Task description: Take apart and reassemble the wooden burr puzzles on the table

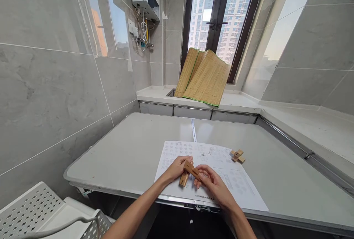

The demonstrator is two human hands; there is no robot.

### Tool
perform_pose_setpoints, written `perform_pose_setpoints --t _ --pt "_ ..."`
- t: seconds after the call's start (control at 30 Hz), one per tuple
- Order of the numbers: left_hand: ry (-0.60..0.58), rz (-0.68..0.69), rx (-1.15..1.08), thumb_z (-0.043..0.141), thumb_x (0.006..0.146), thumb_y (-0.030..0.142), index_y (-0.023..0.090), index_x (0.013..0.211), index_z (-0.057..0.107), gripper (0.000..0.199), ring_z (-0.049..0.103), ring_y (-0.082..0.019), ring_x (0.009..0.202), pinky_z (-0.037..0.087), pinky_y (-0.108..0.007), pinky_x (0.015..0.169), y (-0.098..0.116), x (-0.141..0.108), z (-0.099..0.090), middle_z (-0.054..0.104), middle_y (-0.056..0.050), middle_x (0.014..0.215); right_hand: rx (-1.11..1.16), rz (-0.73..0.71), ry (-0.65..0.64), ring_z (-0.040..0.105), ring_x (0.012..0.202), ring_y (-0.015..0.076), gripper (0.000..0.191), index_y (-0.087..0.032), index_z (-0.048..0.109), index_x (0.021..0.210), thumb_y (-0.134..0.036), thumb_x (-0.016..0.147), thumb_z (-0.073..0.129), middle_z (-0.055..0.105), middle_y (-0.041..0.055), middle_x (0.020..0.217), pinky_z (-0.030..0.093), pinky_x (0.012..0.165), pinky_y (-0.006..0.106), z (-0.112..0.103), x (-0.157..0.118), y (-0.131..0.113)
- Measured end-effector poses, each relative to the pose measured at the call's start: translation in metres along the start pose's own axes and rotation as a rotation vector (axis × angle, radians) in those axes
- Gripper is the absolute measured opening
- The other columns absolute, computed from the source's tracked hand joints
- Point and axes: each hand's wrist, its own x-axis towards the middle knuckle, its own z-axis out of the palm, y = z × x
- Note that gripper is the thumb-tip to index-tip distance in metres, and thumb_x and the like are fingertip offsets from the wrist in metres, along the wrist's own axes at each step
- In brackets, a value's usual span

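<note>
Over the printed sheet [243, 191], my left hand [175, 168] is closed around two notched wooden puzzle pieces. One wooden puzzle piece [190, 169] lies slanting across the other, lower wooden piece [183, 180], which points toward me and has a dark mark on its end. The fingers of my right hand [217, 185] pinch the right end of the slanting piece. Whether the two pieces interlock I cannot tell. At the sheet's upper right edge rests a small cluster of crossed wooden pieces [237, 155], apart from both hands.
The sheet lies on a pale folding table [116, 150] with a centre seam, its near edge close to me. A perforated white plastic item [30, 209] stands at lower left. Behind, a bamboo mat [207, 78] leans on the white counter [235, 101] before the window.
</note>
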Motion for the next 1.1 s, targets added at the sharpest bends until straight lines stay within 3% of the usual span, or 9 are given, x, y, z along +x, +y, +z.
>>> perform_pose_setpoints --t 0.23,0.5,0.7,0.93,1.1 --pt "-0.06 -0.079 -0.122 0.059 0.091 0.071 0.019 0.066 0.044 0.059 0.031 -0.009 0.054 0.027 -0.025 0.055 -0.0008 0.0004 -0.0021 0.037 0.005 0.062 -0.041 -0.021 0.055 0.075 0.088 0.0274 0.046 -0.022 0.069 0.112 -0.061 0.089 0.074 0.076 0.0081 0.098 0.056 0.092 0.045 0.0023 0.0022 0.0028" --pt "-0.154 -0.163 -0.33 0.071 0.087 0.066 0.015 0.083 0.066 0.051 0.06 -0.016 0.073 0.048 -0.029 0.072 0.0004 0.0007 -0.0049 0.063 -0.007 0.085 -0.005 -0.025 0.106 0.077 0.09 0.0287 0.043 -0.021 0.071 0.106 -0.058 0.085 0.08 0.078 0.0102 0.111 0.057 0.094 0.047 0.0022 0.0052 0.0089" --pt "-0.206 -0.212 -0.409 0.074 0.085 0.063 0.015 0.104 0.073 0.052 0.069 -0.025 0.089 0.054 -0.036 0.082 0.0022 -0.0018 -0.0039 0.069 -0.014 0.1 0.053 -0.008 0.103 0.076 0.093 0.0295 0.039 -0.021 0.07 0.102 -0.054 0.083 0.082 0.08 0.0084 0.101 0.057 0.092 0.045 0.0058 0.0061 0.0101" --pt "-0.245 -0.178 -0.358 0.075 0.087 0.059 0.013 0.096 0.075 0.047 0.068 -0.019 0.088 0.051 -0.03 0.083 0.0012 -0.0019 -0.0078 0.07 -0.012 0.103 -0.051 -0.056 0.109 0.073 0.097 0.028 0.037 -0.018 0.073 0.093 -0.053 0.084 0.082 0.077 0.0092 0.102 0.056 0.087 0.036 0.0031 0.0047 0.008" --pt "-0.25 -0.125 -0.346 0.077 0.085 0.059 0.012 0.089 0.074 0.047 0.067 -0.022 0.098 0.049 -0.034 0.093 0.0016 -0.0026 -0.0097 0.071 -0.013 0.11 -0.033 -0.019 0.074 0.073 0.096 0.0271 0.035 -0.018 0.073 0.09 -0.05 0.083 0.083 0.076 0.0084 0.1 0.056 0.086 0.035 0.0045 0.0033 0.0072"
